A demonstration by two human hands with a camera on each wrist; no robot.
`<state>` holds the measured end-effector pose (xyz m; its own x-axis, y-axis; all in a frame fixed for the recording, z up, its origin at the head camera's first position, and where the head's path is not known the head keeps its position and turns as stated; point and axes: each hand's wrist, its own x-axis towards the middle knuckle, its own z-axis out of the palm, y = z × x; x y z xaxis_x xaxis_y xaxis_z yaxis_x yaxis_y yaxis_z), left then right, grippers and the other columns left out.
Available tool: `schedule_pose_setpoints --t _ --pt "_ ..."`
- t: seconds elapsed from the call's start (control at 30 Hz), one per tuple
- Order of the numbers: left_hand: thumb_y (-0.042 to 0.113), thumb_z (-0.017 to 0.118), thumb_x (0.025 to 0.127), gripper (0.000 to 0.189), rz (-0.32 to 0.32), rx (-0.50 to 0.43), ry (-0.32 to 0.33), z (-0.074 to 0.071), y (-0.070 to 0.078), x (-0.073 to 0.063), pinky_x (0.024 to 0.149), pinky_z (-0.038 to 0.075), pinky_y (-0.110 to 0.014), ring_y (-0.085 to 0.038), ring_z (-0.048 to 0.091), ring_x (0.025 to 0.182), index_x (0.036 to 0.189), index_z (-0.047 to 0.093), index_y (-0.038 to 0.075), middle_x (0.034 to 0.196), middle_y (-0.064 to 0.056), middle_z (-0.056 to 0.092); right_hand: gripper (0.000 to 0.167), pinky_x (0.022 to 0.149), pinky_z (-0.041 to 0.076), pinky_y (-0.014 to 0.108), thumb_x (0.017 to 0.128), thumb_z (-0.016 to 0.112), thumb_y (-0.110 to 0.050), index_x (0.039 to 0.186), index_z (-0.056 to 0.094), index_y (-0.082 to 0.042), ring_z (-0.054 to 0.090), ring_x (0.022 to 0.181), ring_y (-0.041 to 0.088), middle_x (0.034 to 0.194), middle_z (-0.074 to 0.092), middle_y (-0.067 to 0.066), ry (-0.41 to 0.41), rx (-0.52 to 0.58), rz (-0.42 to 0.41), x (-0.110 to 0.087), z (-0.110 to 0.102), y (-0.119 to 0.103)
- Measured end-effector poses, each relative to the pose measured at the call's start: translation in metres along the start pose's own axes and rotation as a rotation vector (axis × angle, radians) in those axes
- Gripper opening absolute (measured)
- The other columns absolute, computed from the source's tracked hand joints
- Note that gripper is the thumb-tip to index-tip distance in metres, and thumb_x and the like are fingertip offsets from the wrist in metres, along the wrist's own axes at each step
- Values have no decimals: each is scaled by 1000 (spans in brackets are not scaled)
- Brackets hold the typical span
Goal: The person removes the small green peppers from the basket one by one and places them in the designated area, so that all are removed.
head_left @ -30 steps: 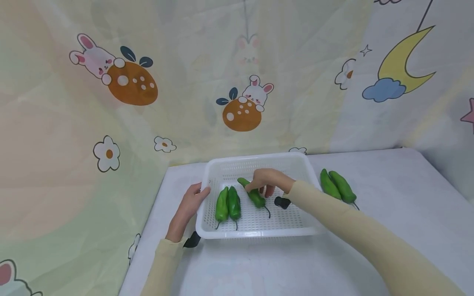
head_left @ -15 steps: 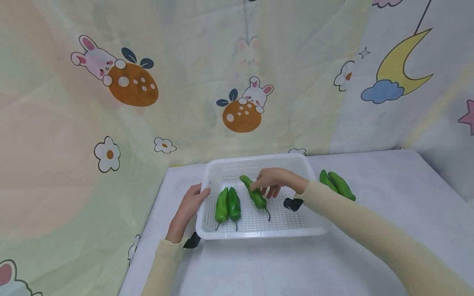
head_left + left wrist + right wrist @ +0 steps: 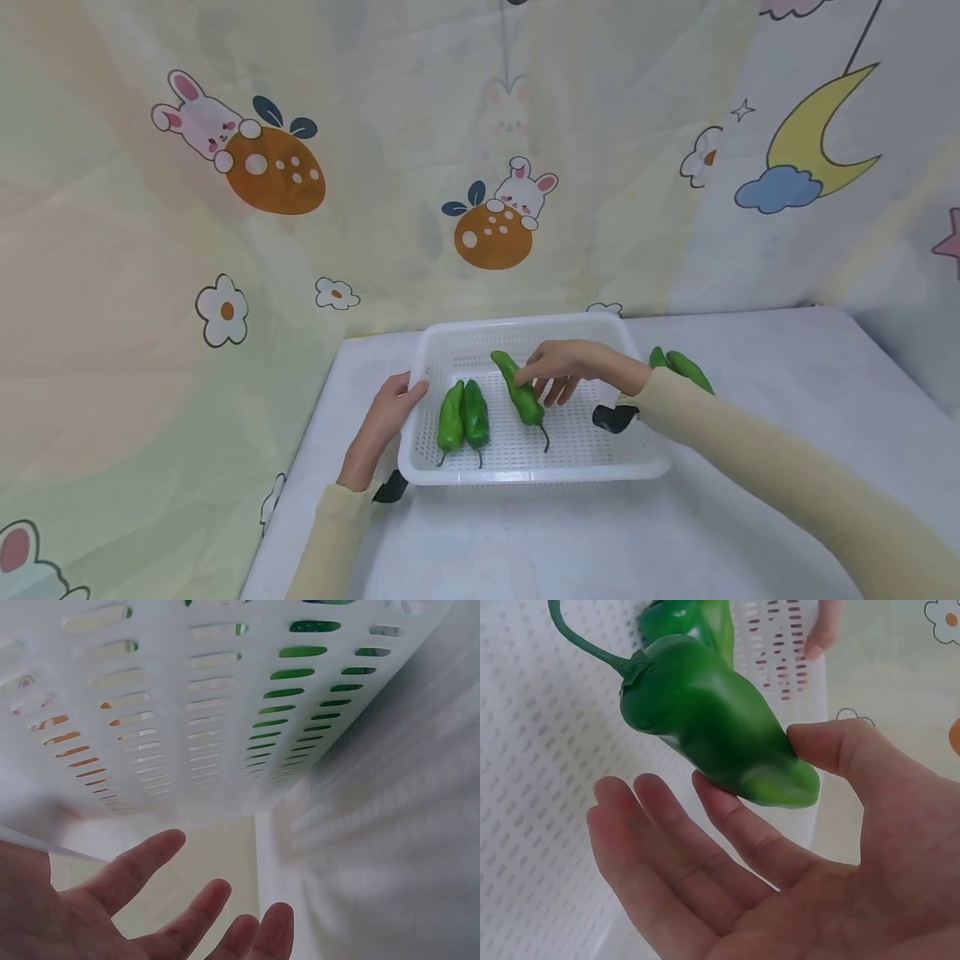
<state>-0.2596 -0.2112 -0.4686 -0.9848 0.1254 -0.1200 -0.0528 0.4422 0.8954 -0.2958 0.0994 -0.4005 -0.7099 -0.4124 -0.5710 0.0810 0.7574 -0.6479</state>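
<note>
A white plastic basket (image 3: 540, 476) with slotted walls stands on the table. My left hand (image 3: 387, 408) holds its left rim, thumb over the edge. In the left wrist view, that hand's fingers (image 3: 206, 904) spread outside the basket wall. My right hand (image 3: 573, 367) pinches a green pepper (image 3: 517, 392) near its tip between thumb and index finger, over the basket. The right wrist view shows this pepper (image 3: 712, 720) with its stem pointing away and the other fingers held apart from it. Two more green peppers (image 3: 452, 421) lie side by side in the basket's left part.
Right of the basket, two more green peppers (image 3: 690, 371) lie on the white-covered table (image 3: 795, 375), partly hidden by the right sleeve (image 3: 735, 450). A printed cloth (image 3: 390, 167) hangs behind the table and down its left side.
My right hand has moved slightly to the right, and the pinched pepper has shifted right with it, its tip swinging up. The left hand stays on the rim.
</note>
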Motion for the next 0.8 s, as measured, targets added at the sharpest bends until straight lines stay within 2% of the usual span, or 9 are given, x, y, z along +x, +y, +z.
schedule_pose_setpoints --t 0.3,0.53,0.8 --pt "35 49 106 47 5 -10 -21 0 -2 3 68 65 -39 -32 75 92 144 53 9 122 -23 68 43 81 63 38 94 63 -40 123 67 -9 74 100 31 109 73 12 -30 65 -22 -16 -9 4" --pt "36 49 105 44 -2 -1 -9 0 -1 2 68 65 -38 -29 76 90 143 55 13 119 -21 70 49 87 62 42 97 60 -39 133 61 -6 73 105 33 114 72 15 -60 93 -61 -31 -19 9" --pt "38 50 104 43 -30 10 12 0 1 0 68 65 -38 -25 75 88 140 58 16 117 -17 70 51 92 60 47 97 60 -41 132 60 -4 71 109 33 120 70 16 -59 121 -65 -39 -29 12"
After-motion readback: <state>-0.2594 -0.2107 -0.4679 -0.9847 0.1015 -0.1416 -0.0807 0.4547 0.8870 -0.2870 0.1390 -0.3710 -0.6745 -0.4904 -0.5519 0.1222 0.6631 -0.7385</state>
